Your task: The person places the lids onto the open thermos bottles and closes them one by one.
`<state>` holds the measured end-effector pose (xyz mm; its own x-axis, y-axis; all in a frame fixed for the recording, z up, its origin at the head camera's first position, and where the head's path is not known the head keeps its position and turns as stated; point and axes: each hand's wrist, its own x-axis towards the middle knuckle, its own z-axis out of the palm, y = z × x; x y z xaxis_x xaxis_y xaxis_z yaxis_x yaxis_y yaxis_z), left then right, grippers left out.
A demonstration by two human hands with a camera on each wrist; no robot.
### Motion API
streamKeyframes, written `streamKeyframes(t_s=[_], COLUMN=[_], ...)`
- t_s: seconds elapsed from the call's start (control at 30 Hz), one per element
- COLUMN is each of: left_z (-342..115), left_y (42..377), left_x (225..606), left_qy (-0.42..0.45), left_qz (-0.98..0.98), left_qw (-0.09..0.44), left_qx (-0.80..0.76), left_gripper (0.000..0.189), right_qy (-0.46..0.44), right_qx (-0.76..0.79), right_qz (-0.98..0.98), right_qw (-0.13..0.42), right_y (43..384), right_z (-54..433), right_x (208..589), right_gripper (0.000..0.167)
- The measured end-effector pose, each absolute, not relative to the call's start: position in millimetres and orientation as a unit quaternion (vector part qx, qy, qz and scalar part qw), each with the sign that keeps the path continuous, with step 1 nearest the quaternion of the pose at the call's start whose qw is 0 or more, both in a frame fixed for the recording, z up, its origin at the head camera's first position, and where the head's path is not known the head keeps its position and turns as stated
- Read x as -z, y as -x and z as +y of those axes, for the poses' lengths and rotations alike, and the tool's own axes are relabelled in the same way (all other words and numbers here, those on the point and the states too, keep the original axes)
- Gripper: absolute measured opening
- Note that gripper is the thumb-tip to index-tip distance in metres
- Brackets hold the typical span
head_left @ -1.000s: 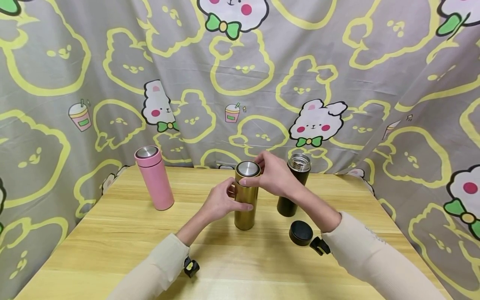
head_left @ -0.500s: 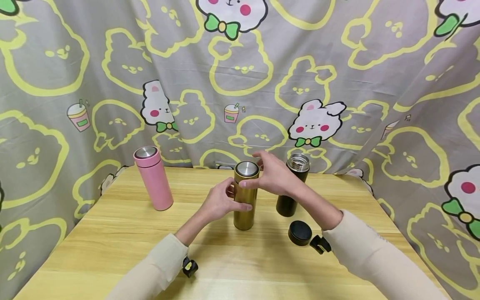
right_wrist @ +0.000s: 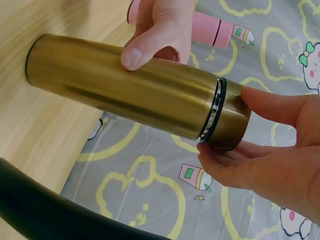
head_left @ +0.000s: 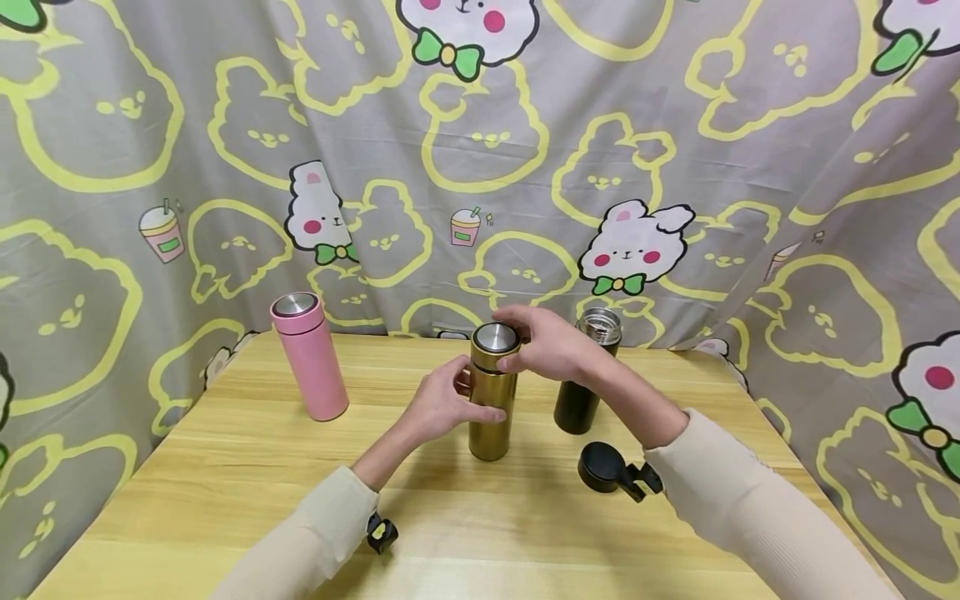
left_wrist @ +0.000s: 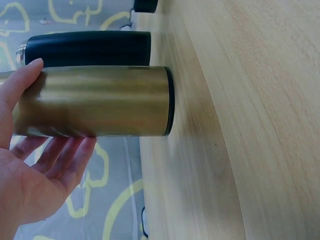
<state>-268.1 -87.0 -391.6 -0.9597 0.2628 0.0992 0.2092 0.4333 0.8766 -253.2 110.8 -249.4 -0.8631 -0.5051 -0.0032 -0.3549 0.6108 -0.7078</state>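
Observation:
A gold thermos flask (head_left: 489, 429) stands upright on the table, its steel-topped lid (head_left: 497, 337) facing up. My left hand (head_left: 441, 404) grips the flask's body at mid-height, thumb across the front and fingers behind. Around the lid, my right hand (head_left: 553, 346) has its thumb on one side and its fingertips on the other. In the right wrist view a thin gap with shiny metal shows between the gold lid (right_wrist: 234, 117) and the body. The left wrist view shows the lower body (left_wrist: 110, 100) beyond my fingers; the lid is out of frame there.
An uncapped black flask (head_left: 576, 408) with a bare metal neck stands behind my right forearm. Its black lid (head_left: 600, 467) lies on the table (head_left: 225, 500) nearer to me. A lidded pink flask (head_left: 313, 371) stands at the left. A patterned curtain (head_left: 390, 142) hangs behind the table.
My right hand has turned on the lid: the thumb has slid rightward along the front, and the fingers reach further over the back. My left hand holds its place on the flask.

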Motion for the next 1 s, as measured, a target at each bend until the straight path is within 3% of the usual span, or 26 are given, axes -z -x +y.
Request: streamKeyframes(t_s=[0.2,0.53,0.87,1.0], left_z=[-85.7,-85.8,-85.3,-85.5], left_y=[268.0,268.0,266.8,267.6], left_x=[391.5,391.9,391.4,392.0], left_qy=[-0.143,-0.143,-0.145,-0.143], left_qz=[0.847,0.850,0.850,0.848], left_qw=[0.025,0.014,0.013,0.016], left_qx=[-0.511,-0.506,-0.507,-0.509], left_gripper=[0.063,0.060,0.057,0.059], right_qy=[0.226,0.169,0.172,0.179], right_qx=[0.370,0.326,0.325,0.324], right_qz=[0.897,0.930,0.930,0.929], right_qw=[0.089,0.008,-0.009,-0.003], right_y=[253.0,249.0,247.8,247.5], right_z=[110.6,105.5,105.3,106.1], right_x=[250.3,259.0,262.1,260.9], right_gripper=[0.069,0.066,0.065,0.076])
